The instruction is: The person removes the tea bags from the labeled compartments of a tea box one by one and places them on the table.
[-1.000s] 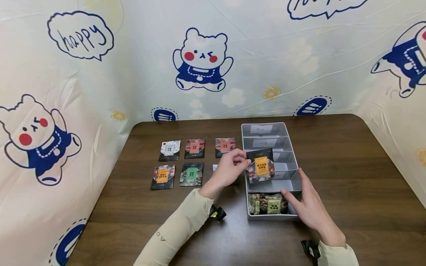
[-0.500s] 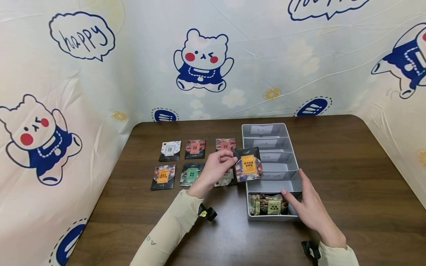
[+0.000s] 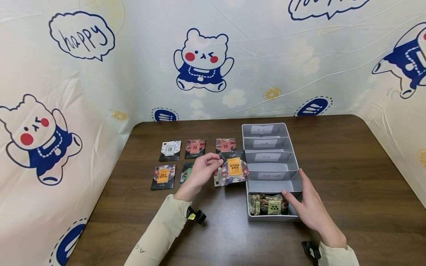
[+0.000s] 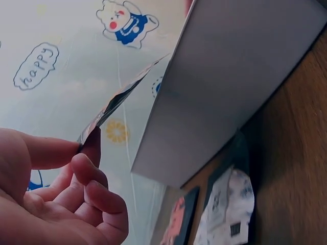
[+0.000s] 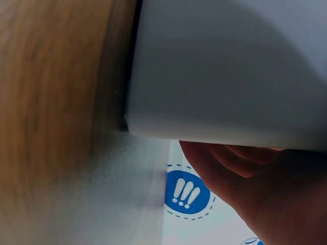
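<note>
In the head view my left hand point(image 3: 199, 171) pinches a black tea sachet with an orange label point(image 3: 235, 167) by its left edge. The sachet hangs left of a grey divided box point(image 3: 273, 218) and covers most of another sachet point(image 3: 217, 180) on the table. In the left wrist view, thumb and finger hold this sachet point(image 4: 115, 104) edge-on. At the box's near right side is my right hand point(image 3: 314, 207), thumb over the rim, fingers along the outer wall. The right wrist view shows the fingers behind the box wall point(image 5: 219, 76). Several green-labelled sachets point(image 3: 271, 205) fill the nearest compartment.
Sachets lie in two rows left of the box: white-labelled point(image 3: 170, 150), red point(image 3: 195, 148), another red point(image 3: 225, 144), orange point(image 3: 162, 177) and green point(image 3: 185, 174). White paper labels point(image 3: 261, 129) mark the box's compartments. A printed curtain point(image 3: 253, 66) surrounds the brown table point(image 3: 336, 155).
My left hand has carried the orange-labelled sachet leftward from over the box to beside its left wall. The right hand and the box have stayed in place.
</note>
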`<state>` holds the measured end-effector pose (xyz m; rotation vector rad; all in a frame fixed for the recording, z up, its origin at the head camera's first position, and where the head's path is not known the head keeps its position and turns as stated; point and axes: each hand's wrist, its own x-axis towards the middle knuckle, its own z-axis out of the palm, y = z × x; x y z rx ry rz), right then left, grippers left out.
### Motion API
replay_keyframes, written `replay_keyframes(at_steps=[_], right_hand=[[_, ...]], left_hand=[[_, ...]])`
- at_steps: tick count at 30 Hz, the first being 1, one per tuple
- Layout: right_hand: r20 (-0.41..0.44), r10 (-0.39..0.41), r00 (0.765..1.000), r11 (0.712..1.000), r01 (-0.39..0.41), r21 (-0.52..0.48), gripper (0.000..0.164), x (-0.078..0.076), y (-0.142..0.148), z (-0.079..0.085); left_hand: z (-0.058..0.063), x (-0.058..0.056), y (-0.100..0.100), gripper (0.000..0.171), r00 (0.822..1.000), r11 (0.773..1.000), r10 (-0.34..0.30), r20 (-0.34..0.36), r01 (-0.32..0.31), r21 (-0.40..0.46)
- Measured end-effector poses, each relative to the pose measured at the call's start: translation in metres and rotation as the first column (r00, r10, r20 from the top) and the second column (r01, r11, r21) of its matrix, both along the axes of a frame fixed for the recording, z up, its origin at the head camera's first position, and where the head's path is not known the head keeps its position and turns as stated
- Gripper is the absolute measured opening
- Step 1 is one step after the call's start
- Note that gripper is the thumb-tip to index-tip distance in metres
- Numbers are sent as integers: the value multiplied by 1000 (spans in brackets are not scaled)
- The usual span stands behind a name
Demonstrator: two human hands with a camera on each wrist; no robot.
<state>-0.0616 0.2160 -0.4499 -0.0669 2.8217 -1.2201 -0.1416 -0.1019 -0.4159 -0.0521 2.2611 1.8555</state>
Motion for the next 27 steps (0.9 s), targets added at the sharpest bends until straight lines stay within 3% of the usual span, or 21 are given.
replay_keyframes(at_steps=[11, 27], right_hand=[[7, 2, 1000, 1000, -2, 5, 92, 1, 0, 1], [18, 5, 1000, 1000, -5, 1, 92, 0, 0, 1]], left_hand=[[-10, 8, -24, 16, 995, 996, -78, 61, 80, -34], [-29, 20, -34, 14, 965, 966, -230, 124, 242, -90]])
